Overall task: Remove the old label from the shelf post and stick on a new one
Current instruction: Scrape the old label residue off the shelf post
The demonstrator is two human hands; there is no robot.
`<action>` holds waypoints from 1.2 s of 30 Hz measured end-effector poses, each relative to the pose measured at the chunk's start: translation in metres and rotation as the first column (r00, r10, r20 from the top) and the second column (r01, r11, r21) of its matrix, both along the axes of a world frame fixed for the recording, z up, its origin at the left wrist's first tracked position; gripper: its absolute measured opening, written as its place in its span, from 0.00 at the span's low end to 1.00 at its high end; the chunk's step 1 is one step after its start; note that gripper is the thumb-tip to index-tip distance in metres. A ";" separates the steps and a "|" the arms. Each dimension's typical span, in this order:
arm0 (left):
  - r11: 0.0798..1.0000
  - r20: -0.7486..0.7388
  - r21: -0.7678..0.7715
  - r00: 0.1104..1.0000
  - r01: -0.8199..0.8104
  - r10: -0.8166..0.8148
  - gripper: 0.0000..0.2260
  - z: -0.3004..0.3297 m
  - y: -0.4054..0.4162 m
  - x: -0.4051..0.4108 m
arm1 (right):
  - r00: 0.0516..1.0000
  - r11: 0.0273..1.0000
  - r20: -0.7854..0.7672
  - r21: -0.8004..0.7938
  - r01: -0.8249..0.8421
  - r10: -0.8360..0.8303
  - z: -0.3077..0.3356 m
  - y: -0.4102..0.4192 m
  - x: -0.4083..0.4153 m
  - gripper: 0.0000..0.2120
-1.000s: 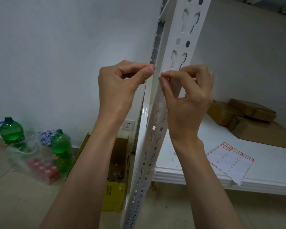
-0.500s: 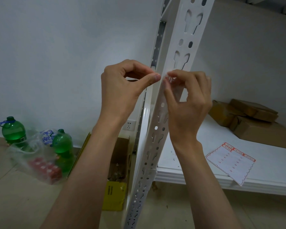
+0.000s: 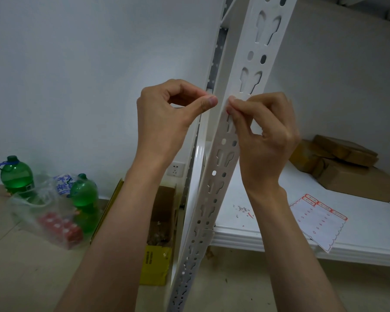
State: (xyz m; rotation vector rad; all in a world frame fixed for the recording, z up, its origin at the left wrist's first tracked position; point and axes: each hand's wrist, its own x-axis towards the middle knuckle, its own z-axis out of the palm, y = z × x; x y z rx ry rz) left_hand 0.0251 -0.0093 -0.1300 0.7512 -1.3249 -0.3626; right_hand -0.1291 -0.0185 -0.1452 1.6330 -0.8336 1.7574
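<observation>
1. While both hands met at the front edge of the shelf post [image 3: 241, 113], the work looked to be in the peeling step: the right hand [image 3: 265, 140] had fingertips curled against the post face, picking at a small red-marked scrap that I took for the old label [image 3: 229, 111].
2. The left hand [image 3: 167, 115] had thumb and forefinger pinched together at the post's left edge, just beside the right; whether they held any label piece, I could not tell.
3. Small scraps [image 3: 242, 209] lay on the shelf [image 3: 245, 235] near its front edge, and a sheet of new labels [image 3: 316, 221] lay further right along that edge.
4. The next move probably called for lifting the remnant cleanly, then reaching down for a fresh label.
</observation>
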 end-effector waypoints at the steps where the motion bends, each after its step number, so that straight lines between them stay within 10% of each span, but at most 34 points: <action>1: 1.000 -0.003 0.001 1.000 -0.001 0.001 0.05 0.000 0.000 0.001 | 1.000 1.000 -0.005 -0.005 0.008 -0.008 -0.001 0.000 0.000 0.05; 23: 0.999 0.016 0.037 1.000 -0.023 0.023 0.07 -0.001 0.000 0.003 | 0.985 0.989 0.110 0.076 0.124 -0.132 -0.007 -0.008 0.032 0.06; 36: 0.982 0.274 -0.076 0.950 0.175 -0.149 0.06 0.019 0.023 -0.021 | 0.866 0.938 0.435 0.119 -0.326 0.246 0.003 0.024 -0.006 0.11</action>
